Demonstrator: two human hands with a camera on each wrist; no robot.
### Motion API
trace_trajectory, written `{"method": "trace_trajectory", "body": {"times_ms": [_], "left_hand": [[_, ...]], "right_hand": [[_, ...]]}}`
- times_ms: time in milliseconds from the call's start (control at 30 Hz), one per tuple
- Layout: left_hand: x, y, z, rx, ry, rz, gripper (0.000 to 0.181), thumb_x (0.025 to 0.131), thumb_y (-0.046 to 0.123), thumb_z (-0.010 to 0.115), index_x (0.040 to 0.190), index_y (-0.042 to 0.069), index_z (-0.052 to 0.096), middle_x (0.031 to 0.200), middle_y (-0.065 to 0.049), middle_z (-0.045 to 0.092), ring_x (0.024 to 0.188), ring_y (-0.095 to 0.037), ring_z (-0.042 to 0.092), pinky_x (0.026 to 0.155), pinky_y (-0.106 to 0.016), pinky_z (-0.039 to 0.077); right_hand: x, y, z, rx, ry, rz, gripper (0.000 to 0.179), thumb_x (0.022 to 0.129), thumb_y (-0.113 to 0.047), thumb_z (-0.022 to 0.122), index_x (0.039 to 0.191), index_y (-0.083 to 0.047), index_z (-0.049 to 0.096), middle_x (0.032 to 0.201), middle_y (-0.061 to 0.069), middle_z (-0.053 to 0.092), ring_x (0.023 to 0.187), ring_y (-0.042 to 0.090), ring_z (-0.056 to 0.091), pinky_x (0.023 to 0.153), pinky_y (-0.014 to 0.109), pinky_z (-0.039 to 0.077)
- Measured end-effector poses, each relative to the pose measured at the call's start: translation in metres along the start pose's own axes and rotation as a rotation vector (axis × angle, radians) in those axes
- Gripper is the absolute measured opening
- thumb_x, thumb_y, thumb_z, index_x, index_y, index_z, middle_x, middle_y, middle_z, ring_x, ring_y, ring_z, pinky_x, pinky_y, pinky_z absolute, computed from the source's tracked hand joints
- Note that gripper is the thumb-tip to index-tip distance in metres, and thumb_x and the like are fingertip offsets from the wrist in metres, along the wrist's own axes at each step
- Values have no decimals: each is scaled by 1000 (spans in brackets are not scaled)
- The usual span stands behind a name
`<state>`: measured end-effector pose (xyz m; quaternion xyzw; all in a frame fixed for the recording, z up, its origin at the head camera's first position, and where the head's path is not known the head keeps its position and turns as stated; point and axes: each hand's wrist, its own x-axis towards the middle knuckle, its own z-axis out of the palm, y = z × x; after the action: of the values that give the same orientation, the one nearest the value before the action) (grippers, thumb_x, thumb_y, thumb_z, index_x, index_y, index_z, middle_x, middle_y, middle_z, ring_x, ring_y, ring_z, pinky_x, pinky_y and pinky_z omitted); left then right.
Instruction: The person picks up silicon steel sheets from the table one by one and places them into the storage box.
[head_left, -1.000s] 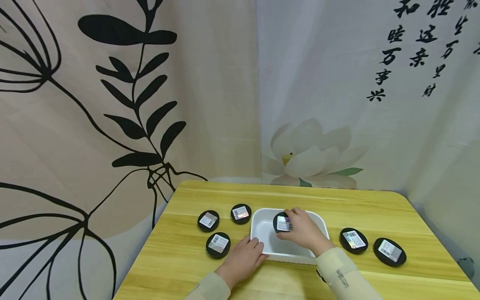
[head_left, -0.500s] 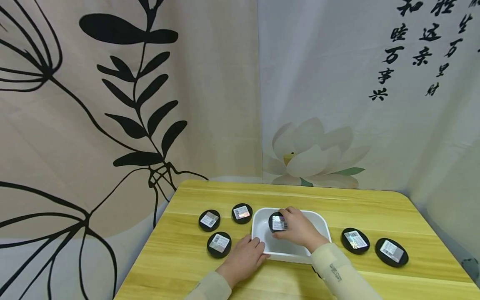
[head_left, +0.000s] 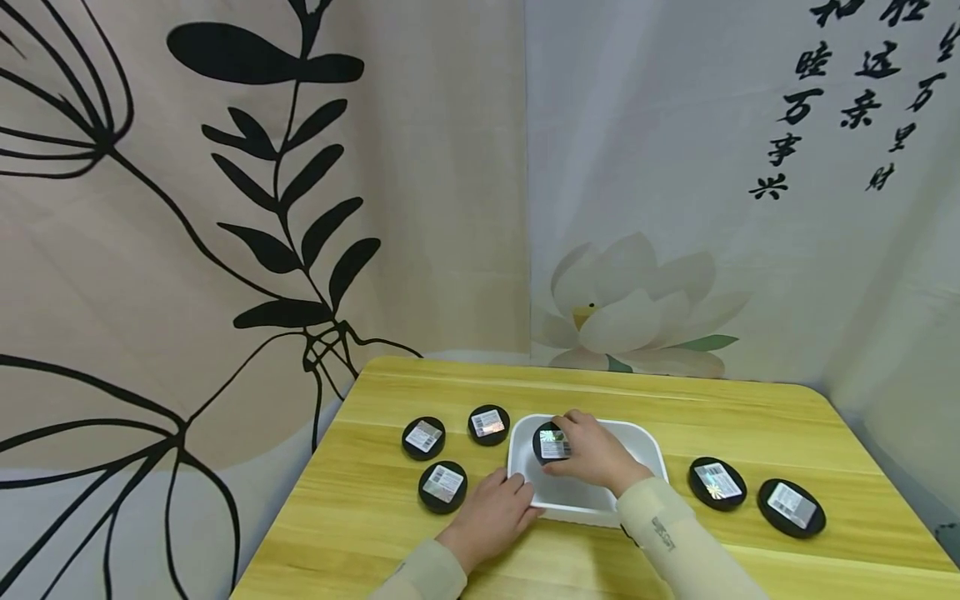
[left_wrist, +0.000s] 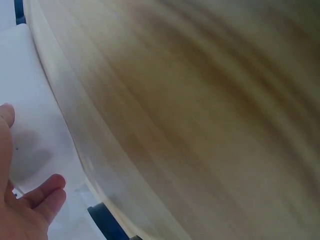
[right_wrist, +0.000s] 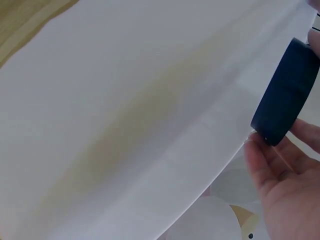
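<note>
A white rectangular tray (head_left: 637, 437) stands mid-table in the head view. My right hand (head_left: 597, 454) is over it, gripping a thick black disc (head_left: 547, 442) by the edge near the tray's left end. A silvery label faces up on that disc. In the right wrist view, the disc (right_wrist: 287, 92) shows its smooth dark side, between fingertips above and below. Whether it touches the tray floor, I cannot tell. My left hand (head_left: 491, 512) holds the tray's front left corner, its thumb and fingers against the walls; the left wrist view shows the fingertips (left_wrist: 52, 192) at the corner.
Three labelled black discs lie left of the tray: one (head_left: 423, 438) far left, one (head_left: 489, 425) behind, one (head_left: 442, 487) nearer the left hand. Two more, an inner one (head_left: 717, 483) and an outer one (head_left: 791, 507), lie right on the wooden table (head_left: 360, 533). Printed cloth hangs behind.
My right hand has moved a little left inside the tray with the black disc in its grip. The left hand stays on the tray's corner. The head view has shifted slightly.
</note>
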<state>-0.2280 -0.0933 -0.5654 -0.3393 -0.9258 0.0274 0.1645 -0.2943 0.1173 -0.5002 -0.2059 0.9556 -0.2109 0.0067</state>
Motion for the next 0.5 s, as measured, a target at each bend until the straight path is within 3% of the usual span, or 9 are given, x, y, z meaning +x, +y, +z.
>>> {"method": "trace_trajectory", "body": {"times_ms": [500], "left_hand": [[0, -1, 1, 56, 72, 33, 33, 104, 51, 47, 93, 22, 58, 89, 9, 56, 86, -12, 52, 82, -26, 43]], "right_hand": [[14, 3, 7, -1, -45, -74, 78, 70, -39, 91, 133, -4, 61, 126, 12, 63, 109, 25, 60, 95, 44, 52]]}}
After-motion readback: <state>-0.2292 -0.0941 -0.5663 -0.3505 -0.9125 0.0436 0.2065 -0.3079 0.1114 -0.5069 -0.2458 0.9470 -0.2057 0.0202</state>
